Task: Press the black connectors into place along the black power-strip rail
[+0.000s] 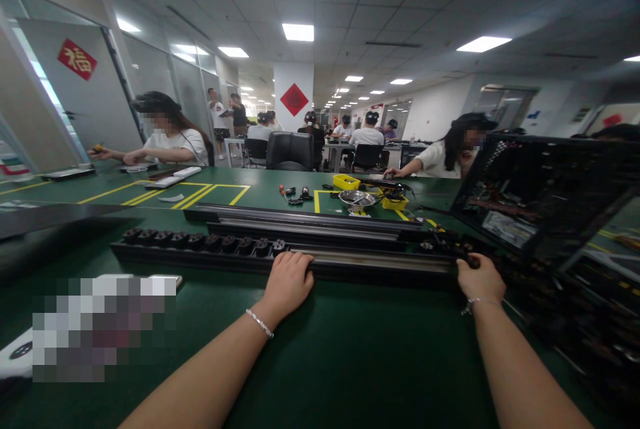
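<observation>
A long black rail (380, 263) with a pale inner channel lies across the green table in front of me. Several round black parts (245, 246) sit in a row along its left half. My left hand (291, 282) is closed over the rail's near edge, just right of the last round part. At the rail's right end is my right hand (483, 279), its thumb and fingers closed around a small dark part (473, 260) whose exact kind I cannot make out. More dark parts crowd the table beside that hand.
Further black rails (310, 221) lie behind. Beyond them are a metal bowl (357, 199), yellow bins (346, 181) and small tools. An open black case (520, 195) stands at right, and a partly blurred white object (20, 352) lies at left. Other people sit across the table.
</observation>
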### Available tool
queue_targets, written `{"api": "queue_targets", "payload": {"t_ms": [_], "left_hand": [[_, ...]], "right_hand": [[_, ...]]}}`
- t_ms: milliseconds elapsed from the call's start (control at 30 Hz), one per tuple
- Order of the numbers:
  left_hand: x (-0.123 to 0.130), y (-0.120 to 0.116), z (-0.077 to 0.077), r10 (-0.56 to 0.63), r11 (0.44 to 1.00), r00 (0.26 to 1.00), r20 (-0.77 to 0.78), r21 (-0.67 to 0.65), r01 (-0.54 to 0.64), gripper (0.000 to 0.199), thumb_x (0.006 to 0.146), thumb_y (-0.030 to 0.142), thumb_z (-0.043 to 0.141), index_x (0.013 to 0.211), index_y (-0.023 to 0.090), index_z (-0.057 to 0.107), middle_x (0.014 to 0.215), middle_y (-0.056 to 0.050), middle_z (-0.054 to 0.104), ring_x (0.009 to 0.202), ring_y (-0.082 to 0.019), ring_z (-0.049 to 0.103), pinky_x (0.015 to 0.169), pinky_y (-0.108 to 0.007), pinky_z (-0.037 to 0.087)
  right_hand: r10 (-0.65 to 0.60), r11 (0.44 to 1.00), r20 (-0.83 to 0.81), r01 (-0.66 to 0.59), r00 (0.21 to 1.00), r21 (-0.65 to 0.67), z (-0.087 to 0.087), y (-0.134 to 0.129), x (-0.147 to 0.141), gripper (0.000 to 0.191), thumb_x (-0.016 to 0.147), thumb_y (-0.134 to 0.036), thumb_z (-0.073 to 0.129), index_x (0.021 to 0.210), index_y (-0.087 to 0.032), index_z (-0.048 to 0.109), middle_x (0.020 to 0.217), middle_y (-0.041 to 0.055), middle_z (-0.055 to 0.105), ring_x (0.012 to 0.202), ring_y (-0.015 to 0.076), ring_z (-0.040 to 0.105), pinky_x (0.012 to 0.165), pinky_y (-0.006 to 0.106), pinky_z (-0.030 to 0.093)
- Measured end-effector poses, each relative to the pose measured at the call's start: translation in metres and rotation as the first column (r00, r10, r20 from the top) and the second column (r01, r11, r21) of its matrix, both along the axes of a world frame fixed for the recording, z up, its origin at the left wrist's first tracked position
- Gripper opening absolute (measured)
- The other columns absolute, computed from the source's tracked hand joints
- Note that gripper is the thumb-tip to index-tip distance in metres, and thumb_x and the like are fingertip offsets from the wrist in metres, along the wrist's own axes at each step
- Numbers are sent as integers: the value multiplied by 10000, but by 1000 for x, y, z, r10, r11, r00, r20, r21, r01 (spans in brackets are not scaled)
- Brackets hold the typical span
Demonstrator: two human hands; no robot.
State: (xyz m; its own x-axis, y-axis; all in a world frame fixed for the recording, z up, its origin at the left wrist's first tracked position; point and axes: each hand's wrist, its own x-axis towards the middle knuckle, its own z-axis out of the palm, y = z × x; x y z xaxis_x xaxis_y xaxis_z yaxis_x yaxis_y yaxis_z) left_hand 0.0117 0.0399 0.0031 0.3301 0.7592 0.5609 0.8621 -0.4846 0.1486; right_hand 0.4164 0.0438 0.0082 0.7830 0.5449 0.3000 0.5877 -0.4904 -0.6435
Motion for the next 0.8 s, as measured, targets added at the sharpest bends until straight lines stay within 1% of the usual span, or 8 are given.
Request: {"api": "queue_targets", "payload": {"t_ms": [133,300,567,700,800], "left_hand": [[0,0,-1,2,1000,1000,-2,10,-2,246,801,206,516,1032,219,601,994,-35,661,949,-212,555,914,-389,375],[0,-1,-1,2,1000,1000,1,9,-2,246,804,198,506,1029,218,604,994,-33,661,945,-208,557,915,-385,374],[-1,-1,0,-6,1000,1000,1,5,6,257,808,200,497,1043,220,599,1001,-35,661,939,-202,560,932,-387,369],[0,-1,0,-4,1000,1000,1,7,4,251,813,200,489,1036,221,602,996,-38,662,934,-206,564,926,-390,373],[0,-2,1,-1,1000,1000,1,8,1,248,809,200,495,1030,225,605,992,-37,663,945,-213,563,917,-392,380]], "right_hand": [[8,1000,21,-9,1000,27,-3,1,2,411,764,-316,548,1137,-154,606,1069,139,630,998,307,586,871,420,454],[10,999,10,-10,1000,36,-4,2,2,405,768,-309,547,1139,-155,601,1063,134,628,999,302,583,879,420,449],[3,1000,-25,-3,1000,18,4,-2,-7,395,779,-299,525,1143,-156,579,1077,148,611,1024,303,559,887,403,428],[-12,1000,-64,13,998,21,7,-6,-6,392,793,-331,492,1136,-154,563,1079,162,597,1012,299,553,876,387,418],[-22,999,-78,25,997,27,7,-8,-4,393,793,-352,482,1128,-162,555,1065,154,591,994,293,550,868,375,411]]}}
